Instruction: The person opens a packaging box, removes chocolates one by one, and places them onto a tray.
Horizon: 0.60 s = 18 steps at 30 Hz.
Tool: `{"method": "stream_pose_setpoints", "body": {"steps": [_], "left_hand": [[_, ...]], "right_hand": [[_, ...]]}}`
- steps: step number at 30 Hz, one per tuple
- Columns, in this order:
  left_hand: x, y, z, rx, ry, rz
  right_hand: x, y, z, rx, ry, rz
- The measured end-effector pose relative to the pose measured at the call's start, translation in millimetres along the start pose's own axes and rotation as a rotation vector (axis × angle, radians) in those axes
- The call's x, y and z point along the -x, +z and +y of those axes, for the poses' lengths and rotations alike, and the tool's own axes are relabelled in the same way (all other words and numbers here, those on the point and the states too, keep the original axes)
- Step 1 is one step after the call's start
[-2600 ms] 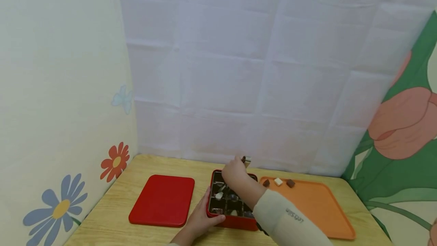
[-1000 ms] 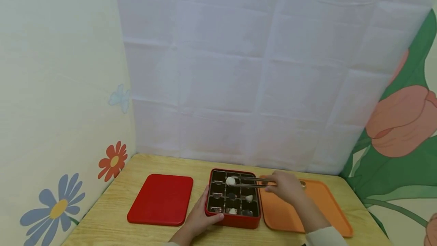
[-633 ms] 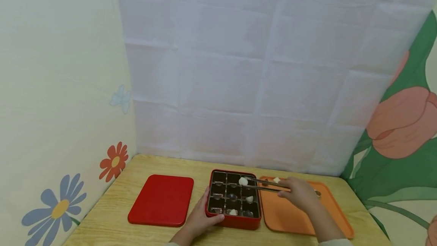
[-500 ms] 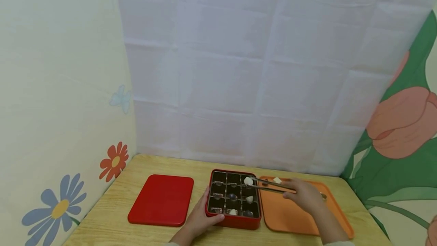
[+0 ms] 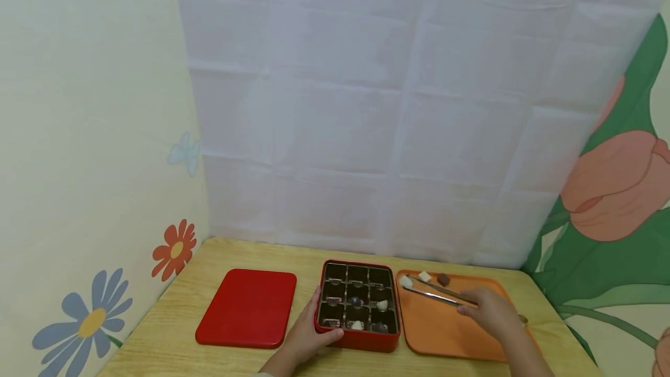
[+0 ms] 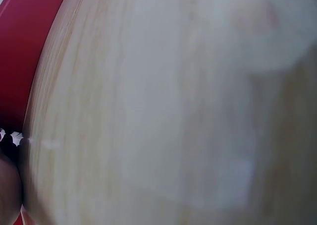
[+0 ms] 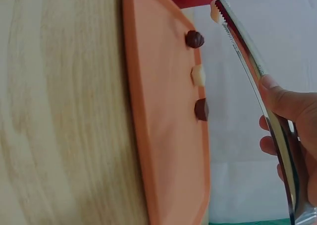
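Note:
In the head view my right hand (image 5: 489, 310) grips metal tongs (image 5: 438, 294) by their arms. The toothed tips pinch a white chocolate (image 5: 405, 281) over the far left corner of the orange tray (image 5: 439, 330); the right wrist view shows this piece raised above the tray. My left hand (image 5: 309, 330) holds the red box (image 5: 363, 340) at its near left corner, thumb on the front wall and fingers along the left side. Dark compartments divide the box. A dark chocolate (image 5: 356, 302) lies in the middle one, with white and dark pieces in several others.
On the tray's far side lie a dark chocolate (image 7: 194, 39), a white square piece (image 5: 425, 277) and a brown piece (image 5: 443, 279). A flat red lid (image 5: 247, 307) lies on the wooden table left of the box. A white cloth backdrop (image 5: 314, 132) hangs behind.
My right hand has lifted the white chocolate from the box's left column with the tongs and carried it right, over the tray. My left hand stays at the box.

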<state>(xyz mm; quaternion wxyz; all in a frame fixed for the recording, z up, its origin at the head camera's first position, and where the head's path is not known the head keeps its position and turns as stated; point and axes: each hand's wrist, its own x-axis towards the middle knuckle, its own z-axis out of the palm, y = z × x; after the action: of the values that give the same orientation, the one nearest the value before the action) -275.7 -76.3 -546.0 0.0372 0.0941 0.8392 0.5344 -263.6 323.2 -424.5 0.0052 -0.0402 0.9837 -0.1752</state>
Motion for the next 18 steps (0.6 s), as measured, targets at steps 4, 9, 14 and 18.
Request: {"method": "stream_pose_setpoints", "body": {"steps": [4, 9, 14, 18], "left_hand": [[-0.1, 0.0, -0.1, 0.002, -0.002, 0.004], [-0.2, -0.2, 0.7, 0.008, -0.008, 0.002], [0.4, -0.4, 1.4, 0.012, -0.020, -0.005], [1.2, -0.2, 1.9, 0.005, -0.023, -0.009]], "right_hand": [[1.5, 2.7, 6.3, 0.007, 0.037, -0.034], [3.2, 7.9, 12.8, 0.018, 0.087, -0.076], [3.4, 12.2, 17.2, 0.031, 0.114, -0.103], [3.7, 15.1, 19.5, 0.036, 0.116, -0.106]]}}
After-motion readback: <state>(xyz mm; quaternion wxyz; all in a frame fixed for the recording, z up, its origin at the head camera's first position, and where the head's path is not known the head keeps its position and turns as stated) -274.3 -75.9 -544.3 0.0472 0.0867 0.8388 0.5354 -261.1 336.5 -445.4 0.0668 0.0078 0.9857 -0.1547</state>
